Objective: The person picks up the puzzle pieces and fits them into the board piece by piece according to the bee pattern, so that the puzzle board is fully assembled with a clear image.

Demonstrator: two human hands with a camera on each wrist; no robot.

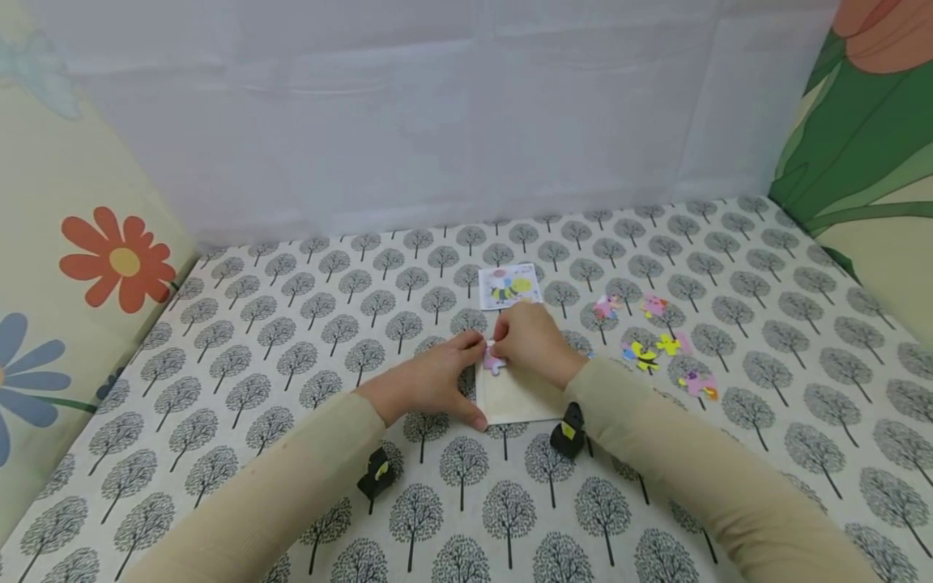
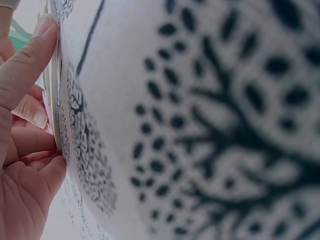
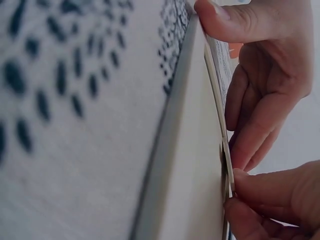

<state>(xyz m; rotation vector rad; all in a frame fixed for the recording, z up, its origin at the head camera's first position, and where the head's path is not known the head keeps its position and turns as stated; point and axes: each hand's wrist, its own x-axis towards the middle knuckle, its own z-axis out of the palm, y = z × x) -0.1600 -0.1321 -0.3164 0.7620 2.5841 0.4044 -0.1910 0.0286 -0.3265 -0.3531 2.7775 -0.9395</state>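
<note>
A shallow cream puzzle board (image 1: 521, 398) lies flat on the cloth in front of me. My left hand (image 1: 437, 376) holds its left side, thumb at the near corner and fingers farther up the edge. Near the board's upper left, my right hand (image 1: 535, 344) pinches a pink jigsaw piece (image 1: 496, 357) between thumb and fingertips. The right wrist view shows the piece edge-on at the board's surface; whether it lies fully flat cannot be told. My right hand and sleeve hide the board's upper right.
Behind the board lies a picture card (image 1: 510, 286) with a yellow and black striped figure. Several loose jigsaw pieces (image 1: 643, 356), pink and yellow, are scattered to the right. Tree-patterned cloth (image 1: 270, 389) covers the table, with a white sheet (image 1: 379, 121) hanging behind.
</note>
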